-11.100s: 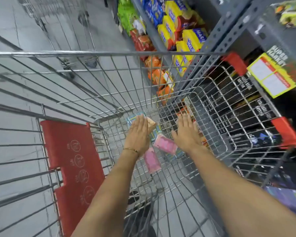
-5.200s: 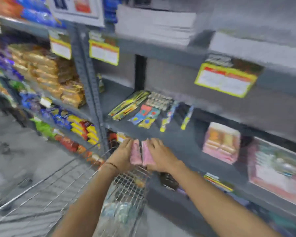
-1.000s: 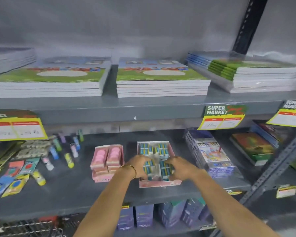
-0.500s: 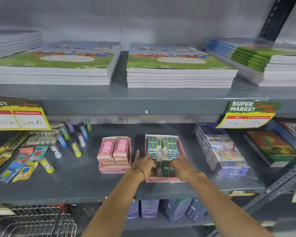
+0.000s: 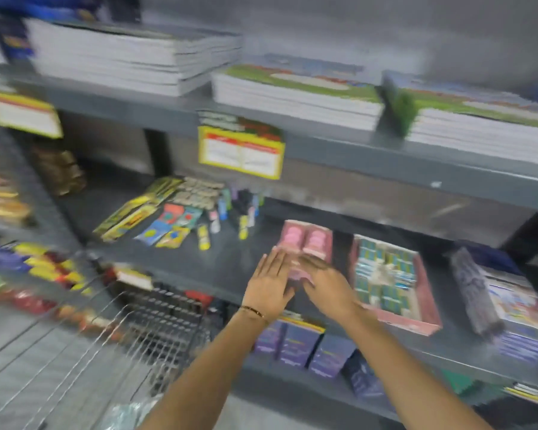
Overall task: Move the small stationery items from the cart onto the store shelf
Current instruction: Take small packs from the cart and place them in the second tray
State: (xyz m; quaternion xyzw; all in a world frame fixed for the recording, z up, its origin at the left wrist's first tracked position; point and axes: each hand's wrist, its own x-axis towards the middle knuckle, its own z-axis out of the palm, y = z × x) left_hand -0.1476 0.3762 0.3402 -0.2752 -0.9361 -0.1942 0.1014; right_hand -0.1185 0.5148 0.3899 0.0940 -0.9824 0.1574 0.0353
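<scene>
Both flat hands, left hand (image 5: 269, 282) and right hand (image 5: 326, 285), seemingly touch the pink box (image 5: 305, 243).

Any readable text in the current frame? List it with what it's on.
None reads; motion blur smears everything.
Yellow price tag on the shelf edge: blurred.
Yellow price tag at left: blurred.
Book stacks on the upper shelf: cover print blurred.
Pink box and blue-pack tray: print too blurred.
Purple boxes on the lower shelf: too small.
</scene>
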